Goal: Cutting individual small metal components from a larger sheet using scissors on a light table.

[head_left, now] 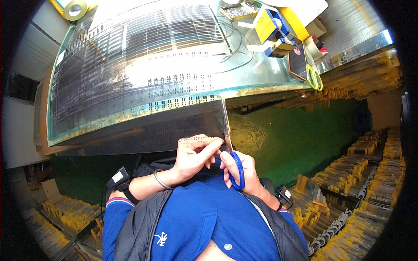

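A large dark see-through film sheet (183, 124) printed with grids and rows of small marks lies across a glass-topped table and hangs over its near edge. My left hand (193, 154) pinches the hanging film near its lower right corner, thumb against fingers. In my right hand (248, 174) is a pair of scissors with blue handles (237, 171), fingers through the loops. Its blades point away from me, along the film's right edge, just right of my left fingertips. How far the blades are apart is hard to see.
Green-handled scissors (314, 78) hang at the table's right corner, beside a yellow and blue box (266, 25). A tape roll (75, 10) sits far left, a small tray (237, 11) far back. Racks of yellow-tagged sheets (348, 174) flank me over a green floor (296, 135).
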### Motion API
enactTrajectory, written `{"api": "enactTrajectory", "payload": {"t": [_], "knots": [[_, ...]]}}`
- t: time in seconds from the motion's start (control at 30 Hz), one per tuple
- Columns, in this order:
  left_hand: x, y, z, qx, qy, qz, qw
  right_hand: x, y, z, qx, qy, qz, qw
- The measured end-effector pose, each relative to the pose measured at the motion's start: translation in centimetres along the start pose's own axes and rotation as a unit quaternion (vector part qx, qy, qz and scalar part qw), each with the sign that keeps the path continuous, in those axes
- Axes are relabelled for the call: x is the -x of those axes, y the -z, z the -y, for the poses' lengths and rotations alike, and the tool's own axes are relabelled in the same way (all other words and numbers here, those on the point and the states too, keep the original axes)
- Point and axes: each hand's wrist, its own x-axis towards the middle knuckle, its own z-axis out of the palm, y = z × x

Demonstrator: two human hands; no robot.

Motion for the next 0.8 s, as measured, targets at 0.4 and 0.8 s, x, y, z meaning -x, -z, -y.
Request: {"api": "enactTrajectory", "payload": {"t": [0.4,0.8], "knots": [[-2.1,2.3,-2.4,0.140,0.072,-0.083,0.984,-1.6,3.4,-2.8,0.149,0.016,0.056,0.987],[-1.9,2.8,-3.1,0.168,0.086,-0.079,0.979,-2.5,4.1,-2.4,0.115,0.041,0.145,0.982]]}}
